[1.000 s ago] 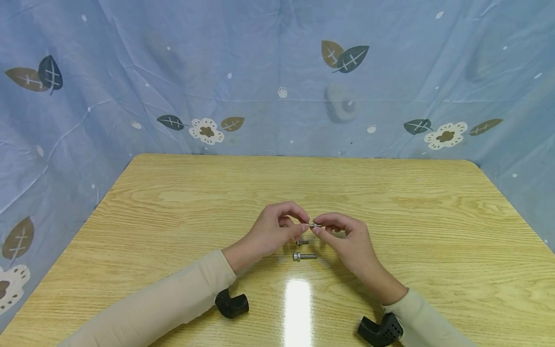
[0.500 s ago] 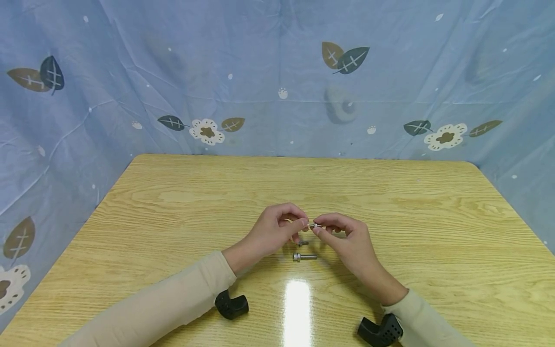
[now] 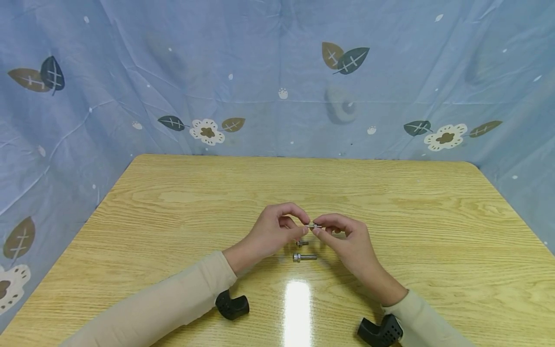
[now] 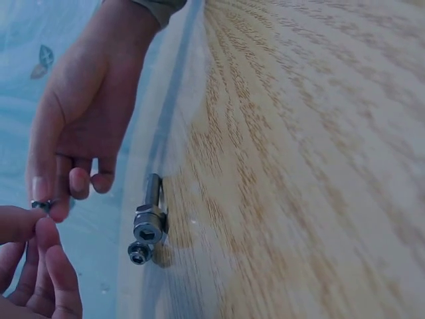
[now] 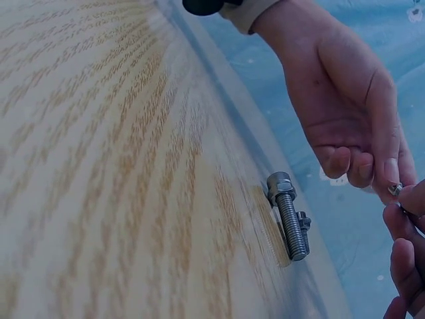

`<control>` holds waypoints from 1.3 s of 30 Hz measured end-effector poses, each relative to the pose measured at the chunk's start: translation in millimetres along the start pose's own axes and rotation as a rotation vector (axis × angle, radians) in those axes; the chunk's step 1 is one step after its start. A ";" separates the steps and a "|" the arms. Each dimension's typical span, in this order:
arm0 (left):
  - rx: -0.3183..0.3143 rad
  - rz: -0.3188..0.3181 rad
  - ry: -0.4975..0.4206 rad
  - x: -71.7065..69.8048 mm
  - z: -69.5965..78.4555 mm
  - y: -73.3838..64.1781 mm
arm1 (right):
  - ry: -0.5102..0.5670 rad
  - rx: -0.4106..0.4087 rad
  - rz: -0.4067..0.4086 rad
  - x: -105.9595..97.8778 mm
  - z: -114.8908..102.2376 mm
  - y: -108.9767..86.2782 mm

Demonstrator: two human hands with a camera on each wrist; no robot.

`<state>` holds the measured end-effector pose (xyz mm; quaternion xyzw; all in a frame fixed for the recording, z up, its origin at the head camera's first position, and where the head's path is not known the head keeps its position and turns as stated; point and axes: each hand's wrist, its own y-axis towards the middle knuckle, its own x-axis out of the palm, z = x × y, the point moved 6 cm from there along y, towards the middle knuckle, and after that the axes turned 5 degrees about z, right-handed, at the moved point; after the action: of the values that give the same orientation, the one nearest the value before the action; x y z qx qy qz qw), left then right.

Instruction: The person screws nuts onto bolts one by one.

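Observation:
A small silver bolt point(image 3: 314, 225) is held level over the table between both hands' fingertips. My left hand point(image 3: 270, 230) has thumb and index finger at its left end, with the other fingers loosely bent. From the other side, the thumb and index finger of my right hand point(image 3: 353, 237) pinch the bolt around its nut. Beneath the hands lie two more bolts with nuts on them: a small one point(image 3: 302, 243) and, closer to me, a larger one point(image 3: 305, 257). Its hex-socket head point(image 4: 149, 232) shows in the left wrist view, its threaded shank point(image 5: 292, 226) in the right.
The wood-grain table point(image 3: 173, 193) spreads out around the hands. A blue patterned curtain point(image 3: 260, 58) hangs behind and at both sides. Black wrist mounts point(image 3: 231, 306) sit under the sleeves, and light glares off the tabletop in front.
My left thumb rolls up against the index finger, then slides back down, uncovering more of the bolt's left end. My right hand and the two bolts on the table stay put.

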<state>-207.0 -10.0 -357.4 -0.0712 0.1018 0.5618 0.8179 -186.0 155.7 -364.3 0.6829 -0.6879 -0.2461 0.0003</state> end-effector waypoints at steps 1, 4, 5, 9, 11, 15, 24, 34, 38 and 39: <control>0.000 0.000 0.000 0.0 -0.3 0.1 | -0.002 0.000 -0.001 0.1 0.0 -0.1; -0.013 -0.003 -0.002 0.0 -1.4 -0.2 | 0.001 0.007 0.000 -0.1 0.3 -0.2; -0.021 -0.006 -0.006 0.1 -2.0 -0.2 | 0.003 0.009 0.001 -0.1 0.5 -0.1; -0.078 -0.005 -0.029 1.1 -5.4 0.8 | 0.010 0.022 0.003 -0.7 1.1 0.4; -0.102 -0.004 -0.040 1.7 -7.1 1.3 | 0.012 0.024 0.004 -0.7 1.2 0.4; -0.100 -0.007 -0.045 2.2 -6.4 0.8 | 0.015 0.027 0.002 -0.6 1.4 0.1; -0.042 0.009 0.022 -0.6 -2.3 -0.5 | 0.015 0.020 0.000 0.4 1.4 -1.1; -0.023 -0.007 0.014 0.3 -1.5 -0.4 | 0.015 0.016 0.003 0.5 1.8 -0.7; -0.068 -0.012 -0.019 1.4 -3.6 -0.2 | 0.017 0.015 0.012 0.3 1.5 -0.2; -0.078 -0.013 -0.027 1.6 -4.2 0.0 | 0.018 0.016 0.012 0.3 1.6 -0.2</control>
<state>-206.7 -9.5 -361.8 -0.0962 0.0686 0.5609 0.8194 -186.4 156.0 -365.8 0.6808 -0.6940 -0.2343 0.0025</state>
